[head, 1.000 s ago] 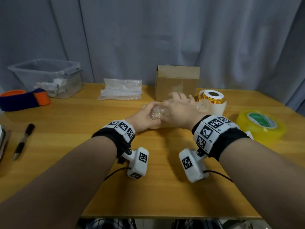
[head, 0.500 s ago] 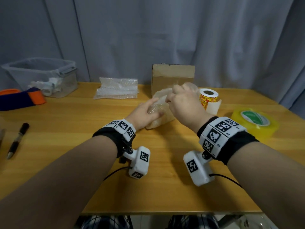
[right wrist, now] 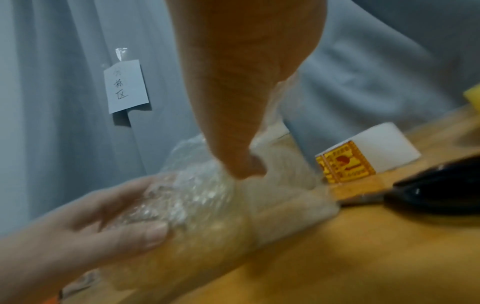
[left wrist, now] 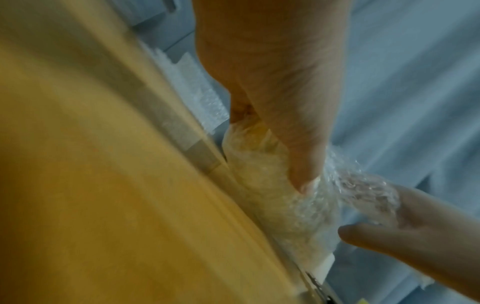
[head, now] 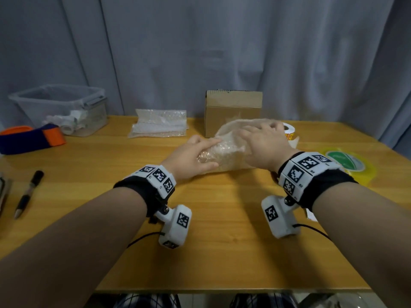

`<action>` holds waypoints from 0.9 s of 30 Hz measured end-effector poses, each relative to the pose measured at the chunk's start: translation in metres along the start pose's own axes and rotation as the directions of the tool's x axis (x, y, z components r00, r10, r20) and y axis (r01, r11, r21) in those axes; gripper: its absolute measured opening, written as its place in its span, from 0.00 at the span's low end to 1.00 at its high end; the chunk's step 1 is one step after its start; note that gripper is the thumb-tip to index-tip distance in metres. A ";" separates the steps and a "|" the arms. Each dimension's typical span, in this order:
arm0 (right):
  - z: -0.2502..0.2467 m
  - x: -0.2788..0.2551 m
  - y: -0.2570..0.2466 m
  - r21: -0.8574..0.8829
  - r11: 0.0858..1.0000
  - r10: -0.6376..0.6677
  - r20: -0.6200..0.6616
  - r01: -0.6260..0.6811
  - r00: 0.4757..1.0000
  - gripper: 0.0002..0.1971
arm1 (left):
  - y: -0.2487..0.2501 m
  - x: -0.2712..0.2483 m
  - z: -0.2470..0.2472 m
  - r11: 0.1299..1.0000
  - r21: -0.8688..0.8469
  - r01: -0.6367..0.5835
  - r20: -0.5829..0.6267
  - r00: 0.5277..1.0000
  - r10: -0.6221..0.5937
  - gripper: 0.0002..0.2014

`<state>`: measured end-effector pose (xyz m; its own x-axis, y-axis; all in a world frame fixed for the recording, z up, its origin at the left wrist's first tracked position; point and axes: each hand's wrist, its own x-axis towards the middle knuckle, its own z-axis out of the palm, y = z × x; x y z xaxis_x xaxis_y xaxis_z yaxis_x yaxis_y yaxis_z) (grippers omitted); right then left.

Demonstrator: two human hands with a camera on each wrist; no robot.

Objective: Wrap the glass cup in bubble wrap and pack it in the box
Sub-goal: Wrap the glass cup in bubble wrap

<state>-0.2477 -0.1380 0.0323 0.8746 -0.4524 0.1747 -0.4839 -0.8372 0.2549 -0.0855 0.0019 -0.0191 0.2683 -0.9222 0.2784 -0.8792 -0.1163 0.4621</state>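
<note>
Near edge of wooden surface point(head: 222, 252): bare. Mid-surface: bubble-wrapped glass cup point(head: 224, 152) lying on its side. Left hand point(head: 189, 156) grips the bundle's left end, thumb and fingers curled round it. Right hand point(head: 262, 145) lies over the top, fingers pinching a raised flap of wrap; motion blur there. Pen point(head: 27, 194) at left edge. Yellow tape roll point(head: 349, 165) at right. Behind the bundle: cardboard box point(head: 233, 112), label roll point(head: 289, 132), spare bubble wrap point(head: 160, 125), clear bin point(head: 62, 107).
</note>
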 end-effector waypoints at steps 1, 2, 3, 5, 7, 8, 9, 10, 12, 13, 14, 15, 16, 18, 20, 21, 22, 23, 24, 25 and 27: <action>-0.001 -0.001 0.004 0.034 0.999 -0.012 0.056 0.010 0.998 0.35 | 0.002 0.000 -0.008 0.991 0.126 -0.051 0.005 0.999 0.051 0.33; -0.002 -0.003 0.007 0.122 0.992 -0.031 0.088 0.020 0.996 0.37 | 0.000 0.002 -0.015 0.966 0.239 -0.098 0.018 0.995 0.097 0.33; -0.004 -0.004 0.010 0.259 0.966 -0.047 0.083 0.024 0.995 0.39 | -0.002 0.003 -0.023 0.933 0.334 -0.132 0.035 0.991 0.128 0.33; -0.009 -0.004 0.010 0.470 0.881 -0.040 -0.048 0.058 0.998 0.38 | -0.006 0.008 -0.037 0.844 0.502 -0.188 0.073 0.982 0.176 0.34; -0.011 0.000 0.006 0.358 0.932 0.032 -0.232 0.055 0.972 0.26 | -0.006 0.012 -0.046 0.735 0.633 -0.244 0.096 0.966 0.239 0.35; -0.011 0.003 0.003 0.241 0.970 0.058 -0.306 0.018 0.950 0.20 | -0.003 0.012 -0.050 0.686 0.673 -0.276 0.113 0.955 0.274 0.36; -0.010 0.006 -0.001 0.167 0.986 0.074 -0.350 -0.016 0.934 0.16 | 0.002 0.012 -0.052 0.643 0.700 -0.310 0.139 0.943 0.304 0.36; -0.009 0.008 -0.006 0.145 0.989 0.089 -0.370 -0.037 0.925 0.14 | 0.005 0.012 -0.054 0.607 0.716 -0.344 0.161 0.928 0.336 0.37; -0.008 0.013 -0.007 0.207 0.977 0.121 -0.374 -0.045 0.920 0.13 | 0.008 0.013 -0.055 0.547 0.740 -0.392 0.179 0.898 0.401 0.39; -0.009 0.014 -0.006 0.263 0.963 0.160 -0.350 -0.067 0.923 0.14 | 0.009 0.012 -0.056 0.528 0.745 -0.407 0.184 0.887 0.424 0.40; -0.005 0.017 0.000 0.335 0.937 0.207 -0.307 -0.098 0.929 0.15 | 0.009 0.010 -0.058 0.515 0.747 -0.421 0.185 0.875 0.447 0.41; -0.003 0.017 0.004 0.396 0.906 0.255 -0.234 -0.148 0.938 0.17 | 0.009 0.007 -0.059 0.506 0.746 -0.433 0.182 0.864 0.470 0.42; 0.000 0.016 0.009 0.463 0.864 0.293 -0.139 -0.200 0.946 0.21 | 0.007 0.004 -0.060 0.507 0.741 -0.440 0.174 0.856 0.487 0.43; 0.005 0.009 0.017 0.607 0.737 0.322 0.074 -0.299 0.944 0.32 | 0.001 -0.004 -0.061 0.564 0.709 -0.423 0.129 0.864 0.487 0.43; 0.007 -0.003 0.020 0.673 0.640 0.278 0.247 -0.371 0.928 0.34 | -0.004 -0.009 -0.061 0.677 0.649 -0.348 0.022 0.897 0.441 0.40; 0.011 -0.006 0.022 0.693 0.624 0.232 0.278 -0.362 0.932 0.30 | -0.005 -0.010 -0.062 0.744 0.606 -0.283 -0.048 0.920 0.389 0.38; 0.013 -0.007 0.021 0.712 0.613 0.216 0.265 -0.342 0.940 0.23 | -0.004 -0.010 -0.063 0.809 0.550 -0.208 -0.115 0.940 0.320 0.36; 0.014 -0.007 0.020 0.739 0.598 0.235 0.206 -0.309 0.950 0.19 | -0.003 -0.009 -0.064 0.865 0.482 -0.137 -0.167 0.955 0.245 0.34; 0.011 -0.006 0.019 0.791 0.555 0.262 0.127 -0.258 0.957 0.19 | -0.002 -0.007 -0.066 0.911 0.404 -0.080 -0.198 0.965 0.173 0.32; 0.005 -0.006 0.016 0.857 0.486 0.290 0.026 -0.171 0.957 0.20 | -0.001 -0.005 -0.069 0.949 0.313 -0.038 -0.209 0.972 0.108 0.31; -0.008 -0.003 0.014 0.873 0.485 0.308 -0.119 -0.048 0.944 0.27 | 0.001 -0.003 -0.074 0.991 0.129 0.023 -0.183 0.983 0.001 0.31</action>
<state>-0.2577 -0.1463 0.0428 0.6732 -0.6481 0.3560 -0.2501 -0.6526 -0.7152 -0.0577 0.0321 0.0428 0.3351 -0.8393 0.4281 -0.9162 -0.1843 0.3559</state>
